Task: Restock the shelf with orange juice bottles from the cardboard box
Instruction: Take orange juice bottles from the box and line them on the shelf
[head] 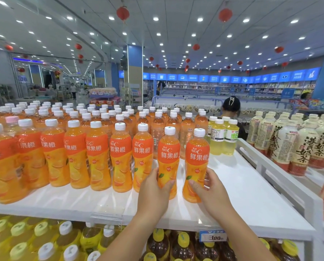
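Note:
Two orange juice bottles with white caps stand upright on the white top shelf point(242, 194), at the right end of the front row. My left hand point(153, 193) grips the lower part of one orange juice bottle point(169, 155). My right hand point(212, 193) grips the lower part of the other orange juice bottle point(198, 157) just to its right. Several rows of the same orange bottles point(99, 157) fill the shelf to the left and behind. The cardboard box is not in view.
Pale yellow drink bottles point(221, 136) stand behind on the right, with bare shelf in front of them. A white divider rail point(266, 162) separates milk tea bottles point(297, 147). Yellow-capped bottles point(183, 243) fill the lower shelf. A person point(231, 106) stands beyond the shelf.

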{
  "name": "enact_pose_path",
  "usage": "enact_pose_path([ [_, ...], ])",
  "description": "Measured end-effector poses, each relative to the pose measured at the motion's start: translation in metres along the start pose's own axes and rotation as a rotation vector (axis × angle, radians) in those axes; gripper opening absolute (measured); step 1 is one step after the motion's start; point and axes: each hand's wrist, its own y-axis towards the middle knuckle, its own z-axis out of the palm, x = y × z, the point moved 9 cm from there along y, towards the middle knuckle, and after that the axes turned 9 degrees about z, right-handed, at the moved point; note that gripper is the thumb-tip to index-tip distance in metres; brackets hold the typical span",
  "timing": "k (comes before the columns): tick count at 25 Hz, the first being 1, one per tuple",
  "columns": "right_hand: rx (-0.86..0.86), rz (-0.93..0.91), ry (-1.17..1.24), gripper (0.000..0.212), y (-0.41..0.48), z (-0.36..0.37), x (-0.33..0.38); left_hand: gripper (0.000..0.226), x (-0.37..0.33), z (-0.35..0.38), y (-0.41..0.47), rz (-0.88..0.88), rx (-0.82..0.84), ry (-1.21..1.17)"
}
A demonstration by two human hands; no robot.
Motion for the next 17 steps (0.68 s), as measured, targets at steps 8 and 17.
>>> enact_pose_path([
  [8, -0.005, 0.000, 0.018, 0.037, 0.008, 0.009, 0.000, 0.036, -0.008, 0.003, 0.008, 0.011, 0.048, 0.096],
  [17, 0.009, -0.016, 0.018, 0.035, 0.006, 0.013, 0.003, 0.047, -0.003, 0.004, 0.011, 0.004, 0.007, 0.090],
])
